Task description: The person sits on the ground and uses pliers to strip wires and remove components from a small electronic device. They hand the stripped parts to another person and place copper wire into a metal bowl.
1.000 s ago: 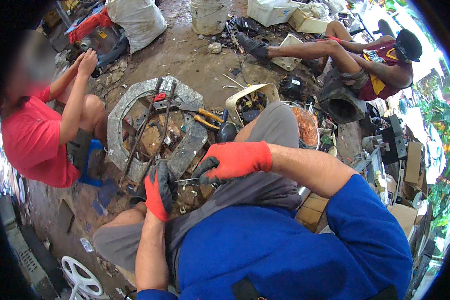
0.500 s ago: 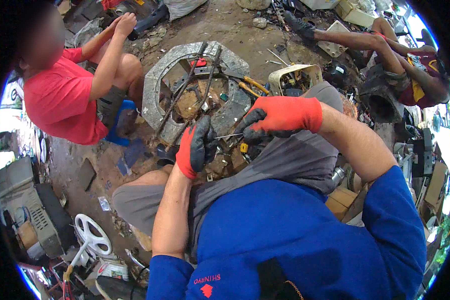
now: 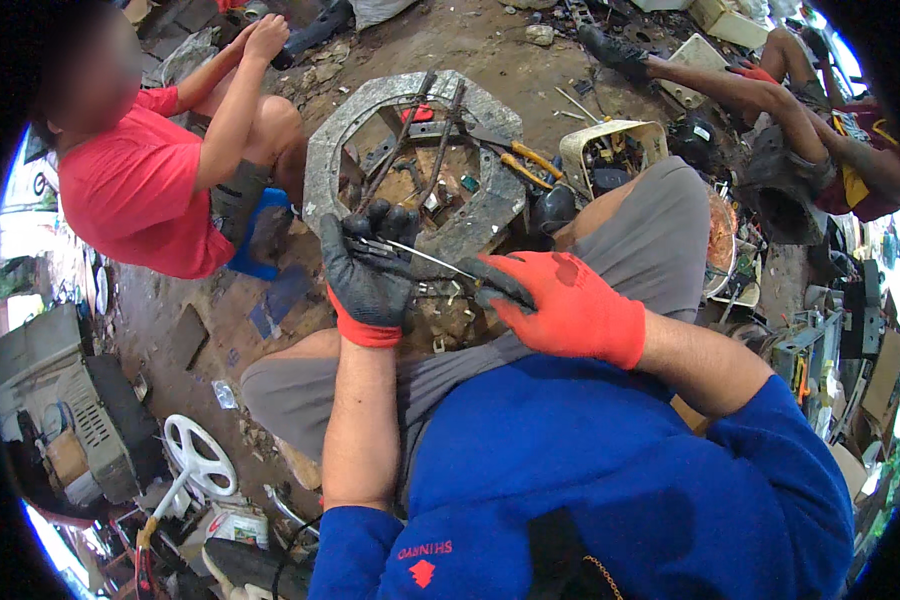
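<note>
And the left hand (image 3: 375,285) cradles a small dark part (image 3: 378,252) while the right hand (image 3: 560,305) pinches a slim metal rod (image 3: 425,258) (mid-job, seemingly, neither piece yet set down)!

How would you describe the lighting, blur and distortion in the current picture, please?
Head view: black fisheye border; glare washing out patches at both side rims; the red-shirted co-worker's head smeared by blur; left hand, right hand and octagonal frame fairly clear.

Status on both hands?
Left hand: palm up, holding small dark part. Right hand: gripping slim metal rod, angled leftward. Octagonal frame just beyond.
</note>
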Available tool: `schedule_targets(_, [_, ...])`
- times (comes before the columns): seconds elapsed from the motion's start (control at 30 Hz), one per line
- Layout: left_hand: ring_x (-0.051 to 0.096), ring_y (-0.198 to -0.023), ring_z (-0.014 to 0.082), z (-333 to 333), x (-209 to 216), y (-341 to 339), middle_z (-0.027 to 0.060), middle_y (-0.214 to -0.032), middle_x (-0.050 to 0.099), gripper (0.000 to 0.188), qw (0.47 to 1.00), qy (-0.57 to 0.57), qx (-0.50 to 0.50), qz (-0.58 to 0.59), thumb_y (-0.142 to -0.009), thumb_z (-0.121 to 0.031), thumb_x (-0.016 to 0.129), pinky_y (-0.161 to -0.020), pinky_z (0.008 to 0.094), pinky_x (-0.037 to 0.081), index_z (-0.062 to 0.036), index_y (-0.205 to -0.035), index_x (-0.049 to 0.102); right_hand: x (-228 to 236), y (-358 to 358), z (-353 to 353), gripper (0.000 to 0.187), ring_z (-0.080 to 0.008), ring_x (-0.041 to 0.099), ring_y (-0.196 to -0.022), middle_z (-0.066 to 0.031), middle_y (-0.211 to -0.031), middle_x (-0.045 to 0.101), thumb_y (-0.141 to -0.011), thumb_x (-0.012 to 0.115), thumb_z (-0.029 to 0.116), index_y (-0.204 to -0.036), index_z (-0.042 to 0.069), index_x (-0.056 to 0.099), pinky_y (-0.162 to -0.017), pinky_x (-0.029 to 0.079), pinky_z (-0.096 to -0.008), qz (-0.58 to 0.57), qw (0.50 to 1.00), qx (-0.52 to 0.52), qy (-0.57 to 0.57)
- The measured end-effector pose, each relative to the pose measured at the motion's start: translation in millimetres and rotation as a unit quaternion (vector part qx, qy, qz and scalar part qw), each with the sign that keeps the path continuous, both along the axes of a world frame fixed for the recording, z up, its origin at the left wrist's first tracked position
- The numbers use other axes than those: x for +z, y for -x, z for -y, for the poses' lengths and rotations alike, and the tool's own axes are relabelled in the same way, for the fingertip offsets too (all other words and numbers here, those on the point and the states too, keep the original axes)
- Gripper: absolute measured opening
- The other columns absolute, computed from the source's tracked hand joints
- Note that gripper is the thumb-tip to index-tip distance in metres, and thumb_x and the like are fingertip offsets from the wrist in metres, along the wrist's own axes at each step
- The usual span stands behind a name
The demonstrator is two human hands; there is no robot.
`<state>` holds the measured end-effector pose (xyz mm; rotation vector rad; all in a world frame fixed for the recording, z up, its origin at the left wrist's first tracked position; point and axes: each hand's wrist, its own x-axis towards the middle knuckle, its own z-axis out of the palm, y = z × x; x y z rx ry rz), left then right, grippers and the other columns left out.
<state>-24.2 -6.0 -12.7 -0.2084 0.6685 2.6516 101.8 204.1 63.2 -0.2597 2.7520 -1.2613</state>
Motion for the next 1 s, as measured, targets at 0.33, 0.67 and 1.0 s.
schedule_targets(0.33, [0.068,-0.105,0.0344,1,15,-10,0.0169,-0.105,0.073,0.047,0.998,0.015,0.041,-0.048,-0.102,-0.048,0.049,-0.105,0.0539,0.047,-0.0064,-0.097,0.072,15,-6,18,0.056,-0.0376,0.065,-0.104,-0.0211,-0.115,0.065,-0.086,0.07,0.022,-0.136,0.005,0.054,-0.086,0.053,-0.0426,0.068,0.995,-0.021,-0.064])
schedule_targets(0.67, [0.061,-0.118,0.0344,-12,19,-35,0.0172,-0.127,0.064,0.055,0.991,0.082,0.001,-0.103,-0.104,-0.052,0.04,-0.103,0.0521,0.047,-0.0036,-0.118,0.063,20,31,30,0.046,-0.0373,0.064,-0.106,-0.0211,-0.112,0.065,-0.079,0.077,0.021,-0.119,0.003,0.062,-0.089,0.051,-0.0425,0.126,0.952,-0.113,0.253])
schedule_targets(1.0, [0.047,-0.134,0.0374,-17,28,-44,0.0213,-0.146,0.048,0.052,0.988,0.036,0.005,-0.15,-0.103,-0.033,0.042,-0.11,0.0501,0.043,-0.0017,-0.145,0.044,-21,44,48,0.047,-0.0335,0.066,-0.102,-0.0152,-0.109,0.065,-0.073,0.082,0.012,-0.116,0.006,0.065,-0.09,0.051,-0.0398,-0.107,0.973,-0.087,0.187])
